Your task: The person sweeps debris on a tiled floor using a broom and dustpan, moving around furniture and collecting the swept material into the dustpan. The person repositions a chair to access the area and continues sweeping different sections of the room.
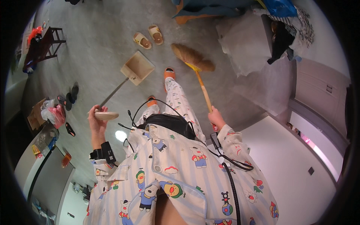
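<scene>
My left hand (97, 119) grips the top of a long-handled dustpan (143, 66), whose pale pan is out on the grey floor ahead of my feet. The pan's tray looks bare inside. In my right hand (217, 118) is the wooden handle of a soft-bristle broom (194, 57) with a yellow neck. Its brown bristles spread over the floor to the right of the dustpan, apart from it. My orange slippers (169, 73) stand between the two tools, below them in the view.
A pair of cream sandals (149, 36) lies past the dustpan. At left are a dark wooden bench (46, 47), loose dark slippers (71, 95) and plastic bags (53, 112). A sheet-covered piece of furniture (244, 45) with clothes stands at the upper right, near a white wall (289, 157).
</scene>
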`<state>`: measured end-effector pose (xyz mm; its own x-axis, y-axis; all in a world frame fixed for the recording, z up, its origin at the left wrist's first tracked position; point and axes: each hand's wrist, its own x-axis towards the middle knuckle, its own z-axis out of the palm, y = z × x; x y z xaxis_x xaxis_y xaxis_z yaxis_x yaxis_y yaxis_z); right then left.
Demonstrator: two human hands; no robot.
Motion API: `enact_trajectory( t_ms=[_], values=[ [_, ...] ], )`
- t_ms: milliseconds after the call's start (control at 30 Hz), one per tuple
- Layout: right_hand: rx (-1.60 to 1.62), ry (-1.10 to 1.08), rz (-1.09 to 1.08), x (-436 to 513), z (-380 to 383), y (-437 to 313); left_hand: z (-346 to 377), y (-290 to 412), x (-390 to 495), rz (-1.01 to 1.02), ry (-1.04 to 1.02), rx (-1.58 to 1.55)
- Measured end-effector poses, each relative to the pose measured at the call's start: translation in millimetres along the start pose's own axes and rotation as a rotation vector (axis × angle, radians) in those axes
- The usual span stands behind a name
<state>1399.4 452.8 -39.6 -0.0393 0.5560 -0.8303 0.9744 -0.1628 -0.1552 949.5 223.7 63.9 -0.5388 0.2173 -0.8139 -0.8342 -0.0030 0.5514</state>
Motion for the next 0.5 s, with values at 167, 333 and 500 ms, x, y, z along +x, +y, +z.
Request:
enact_trajectory(
  t_ms=[167, 333, 500],
  values=[
    [-0.031, -0.031, -0.026, -40, 46, 24, -32, -9, 6, -0.045, -0.119, -0.057],
    [0.609, -0.083, 0.032, -77, 69, 42, -40, -13, 1, -0.029, -0.196, -0.124],
    [0.927, 0.004, 0.111, -98, 76, 51, -24, -25, -4, -0.029, -0.162, -0.208]
  ],
)
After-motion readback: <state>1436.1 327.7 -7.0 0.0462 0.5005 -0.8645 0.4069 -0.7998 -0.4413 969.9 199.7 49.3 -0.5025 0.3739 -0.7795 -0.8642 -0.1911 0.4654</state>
